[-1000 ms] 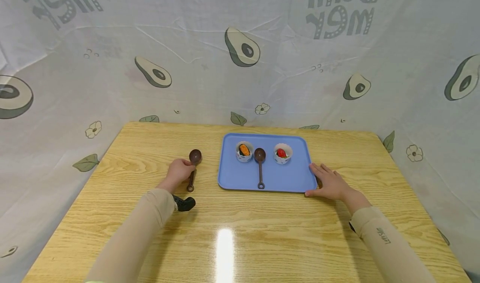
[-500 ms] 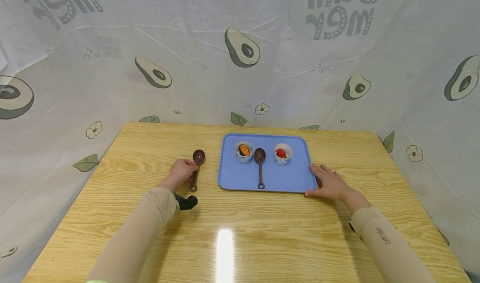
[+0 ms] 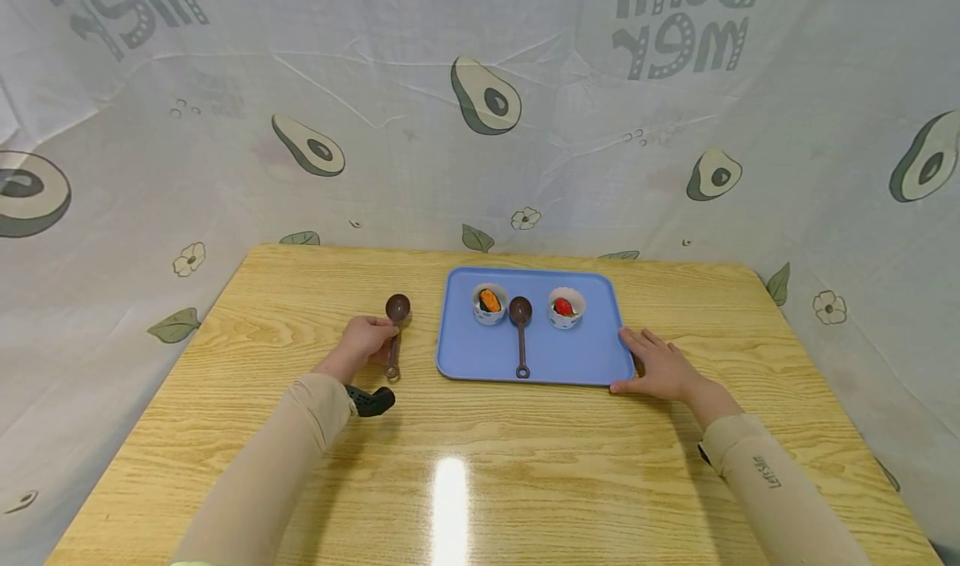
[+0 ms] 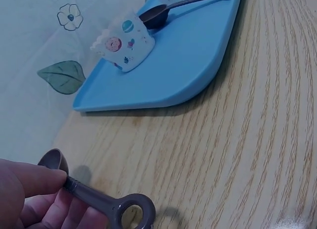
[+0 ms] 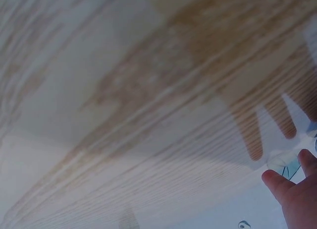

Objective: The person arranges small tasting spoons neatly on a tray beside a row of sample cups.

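Brown plastic-looking, the spoon (image 4: pixel 94 198) is pinched by its neck, near the bowl, in your left grip (image 3: pixel 367 338), left of the blue tray (image 3: pixel 480 358) — its shadow falls apart from it, so it seems raised just off the desk (image 3: pixel 562 466). Held so near one end, it could swivel if the ring end caught something. Your right grip (image 3: pixel 660 370) has its fingers spread at the tray's right edge; pushing there might slide the tray and jostle both the left cup (image 3: pixel 489 317) and right cup (image 3: pixel 564 321). A low sweep rightward could tip the left cup — or nudge the second spoon (image 3: pixel 520 309) between them.
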